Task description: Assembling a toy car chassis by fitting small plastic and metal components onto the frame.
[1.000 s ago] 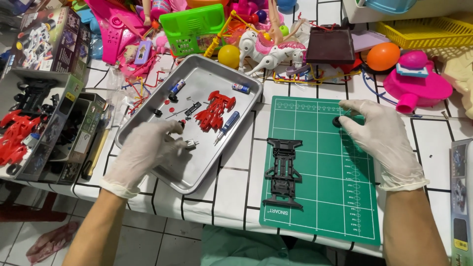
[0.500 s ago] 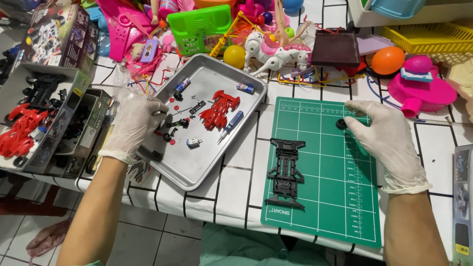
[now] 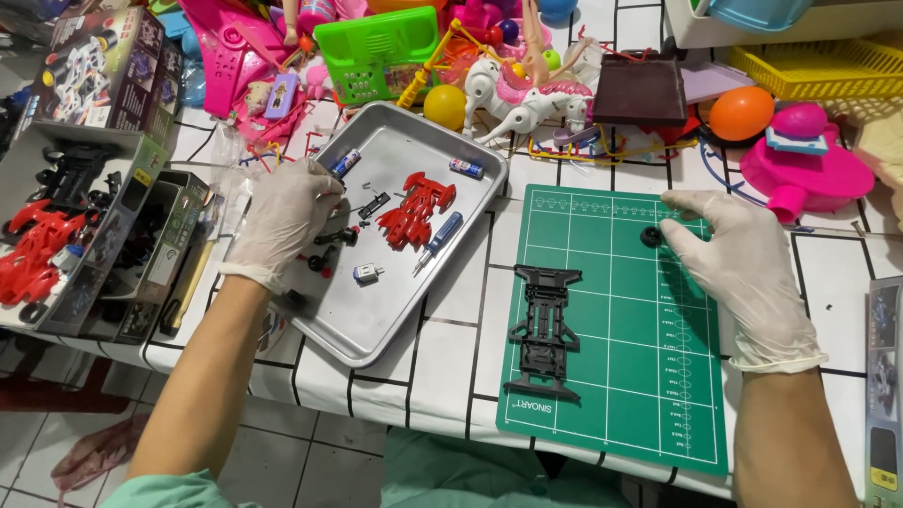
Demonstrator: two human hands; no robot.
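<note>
Gloved hands work over a white tiled table. Left hand (image 3: 282, 218) reaches into a metal tray (image 3: 376, 315), fingers curled over small black parts (image 3: 331, 246); whether it pinches one cannot be told. Right hand (image 3: 743, 273) rests on a green cutting mat (image 3: 649, 376), fingertips touching a small black wheel (image 3: 651, 236). Beside it on the mat lies a black toy car chassis (image 3: 544, 329). Also in the tray lie a red car body (image 3: 416, 209) and a blue screwdriver (image 3: 438, 240).

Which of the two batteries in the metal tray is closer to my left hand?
The battery at the tray's upper left edge, beside the left hand; the other battery lies farther right.
</note>
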